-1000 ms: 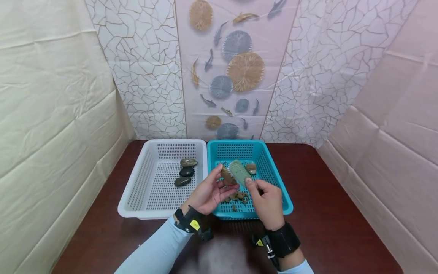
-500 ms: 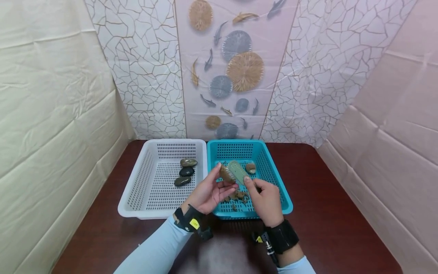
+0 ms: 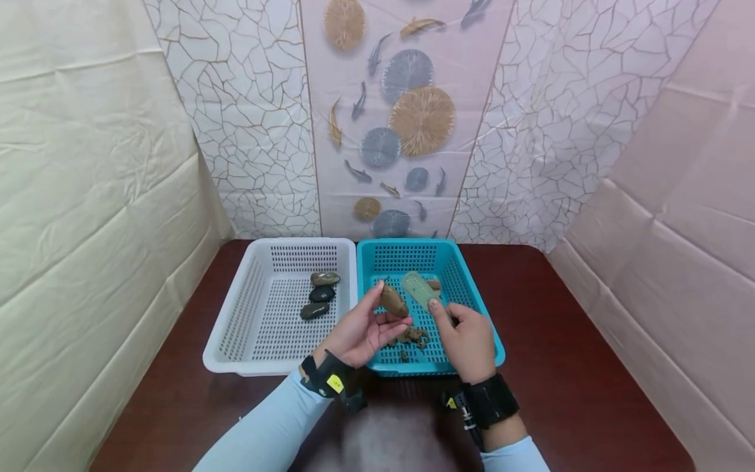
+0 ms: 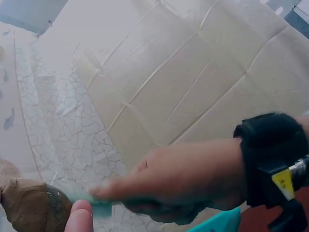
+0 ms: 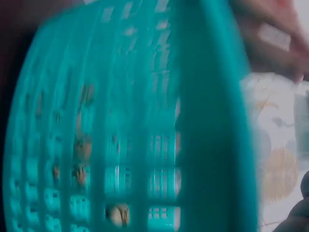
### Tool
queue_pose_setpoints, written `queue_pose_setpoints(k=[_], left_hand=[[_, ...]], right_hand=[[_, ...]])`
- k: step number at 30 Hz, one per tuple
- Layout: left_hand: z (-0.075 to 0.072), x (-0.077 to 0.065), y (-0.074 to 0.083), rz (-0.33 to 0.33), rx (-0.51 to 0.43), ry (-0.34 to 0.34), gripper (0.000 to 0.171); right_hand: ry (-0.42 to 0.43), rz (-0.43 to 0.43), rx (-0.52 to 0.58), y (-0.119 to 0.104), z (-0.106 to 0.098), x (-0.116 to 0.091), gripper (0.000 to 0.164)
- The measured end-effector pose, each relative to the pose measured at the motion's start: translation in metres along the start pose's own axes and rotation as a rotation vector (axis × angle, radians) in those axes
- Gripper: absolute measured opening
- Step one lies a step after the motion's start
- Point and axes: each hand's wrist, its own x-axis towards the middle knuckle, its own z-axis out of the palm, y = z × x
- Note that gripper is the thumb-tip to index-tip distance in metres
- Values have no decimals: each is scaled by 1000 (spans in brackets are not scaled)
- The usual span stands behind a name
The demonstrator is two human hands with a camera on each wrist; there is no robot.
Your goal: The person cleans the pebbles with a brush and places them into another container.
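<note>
My left hand [image 3: 356,334] holds up a mud-coated stone [image 3: 394,300] above the teal basket [image 3: 497,354]. In the left wrist view brown mud covers much of the stone [image 4: 26,205], while a dark bare patch shows on its right side. A green scrubbing brush [image 3: 417,288] is gripped by my right hand [image 3: 468,341], thumb along its back, just right of the stone with a gap between them. Loose mud clumps [image 3: 415,335] lie below in the basket, and another brownish stone [image 3: 434,284] sits partly hidden behind the brush.
A white basket [image 3: 211,357] stands against the teal one on the left. Three dark, smooth stones [image 3: 321,294] lie in it. Both baskets rest on a dark red table [image 3: 566,367], with cloth hangings [image 3: 678,262] around its sides and back.
The brush has moved right, off the stone where its bristles were against the mud, and now overlaps the stone in the basket. My left hand has kept its place.
</note>
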Motion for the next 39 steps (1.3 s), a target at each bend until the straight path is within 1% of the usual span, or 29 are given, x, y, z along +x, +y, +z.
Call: queue_pose_setpoints(k=[2,5,7,9,12,14,17,19,25,30,33,35,37,38,39], left_hand=[[0,1,0,-4,11,12,50],[0,4,-2,-6,55,39,51],[-1,6,-4,-6,95,56,52],[-1,8,-5,-9,139,68,54],[-2,11,-5,-20,211,72,60],[-1,13,-4,-14,268,73,63],[0,13,0,14,358,67,64],[2,13,1,36,402,65,63],[6,11,4,59,478,28,65],[8,12,6,96,558,-10,64],[9,9,4,143,623,-33,57],[10,6,2,194,686,-45,46],[10,3,-1,254,745,-56,40],[11,2,-2,285,765,-55,42],[12,1,-3,313,784,-51,48]], right_hand=[[13,25,13,1,-1,2,58],[-10,55,102,0,-1,2,56],[-56,86,152,-2,1,1,55],[-122,134,202,-3,3,0,46],[-211,192,238,-4,5,-1,30],[-239,211,263,-5,6,0,25],[-231,202,269,-7,5,1,23],[-222,199,269,-8,4,2,22],[-222,200,282,-12,1,2,24],[-181,182,293,-14,2,1,25],[-141,191,301,-16,3,-1,34],[-116,223,318,-18,4,-2,40],[-98,255,348,-21,4,-5,42],[-94,270,362,-23,4,-6,40],[-94,279,377,-24,5,-7,39]])
